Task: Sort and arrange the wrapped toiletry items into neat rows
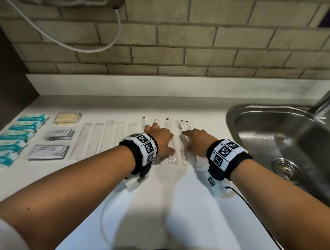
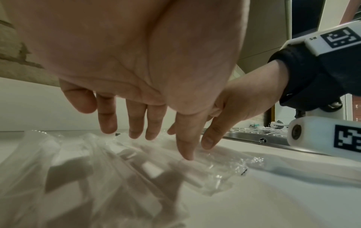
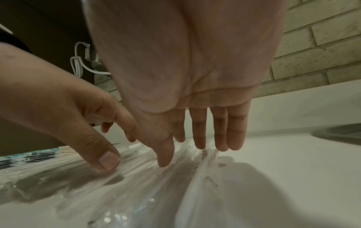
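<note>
Fingers of both hands lay straight and spread, grasping nothing: the left hand [image 1: 161, 138] and right hand [image 1: 196, 141] pressed flat on the clear-wrapped toiletry sticks [image 1: 172, 155], probably to nudge them parallel and level their ends. Beyond the left fingertips [image 2: 109, 128] the wrappers fanned unevenly. Right fingertips [image 3: 200, 145] touched the outermost wrapper, on the sink [image 1: 272, 132] side. Sink basin held nothing visible besides its drain.
</note>
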